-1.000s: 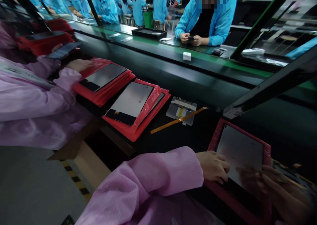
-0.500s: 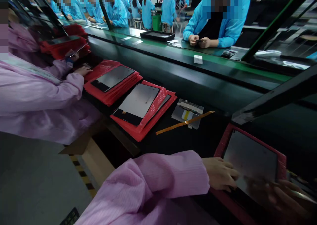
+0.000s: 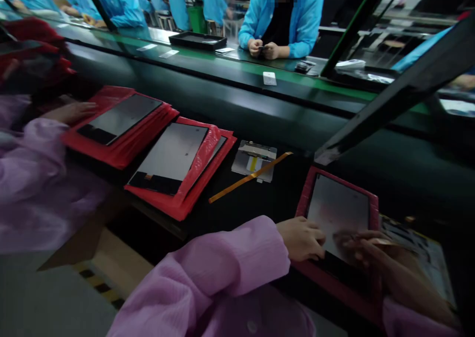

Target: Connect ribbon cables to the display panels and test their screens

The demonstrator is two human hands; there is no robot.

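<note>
A grey screen panel [image 3: 339,206] with a dark lower strip lies on a red padded sheet [image 3: 374,206] at the right of the bench. My left hand [image 3: 302,238], in a pink sleeve, is closed with bent fingers at the panel's left edge, pressed onto it. Over the panel's lower right part is my right hand [image 3: 376,253], its fingers drawn together round a thin, shiny thing that is too dark and blurred to name. The panel's lower end is in shadow.
Left of my hands lie a metal-backed part [image 3: 243,161], an orange flex strip [image 3: 237,183] and two red stacks with screens [image 3: 172,154] [image 3: 126,114]. A circuit assembly [image 3: 423,253] lies at far right. A slanted dark post [image 3: 371,109] rises beyond the panel. Below is an open carton [image 3: 115,258].
The view has swung right, so the scene sits further left. My right hand has moved further over the panel, toward my left hand. The neighbour's hand at the left rests on the red stack.
</note>
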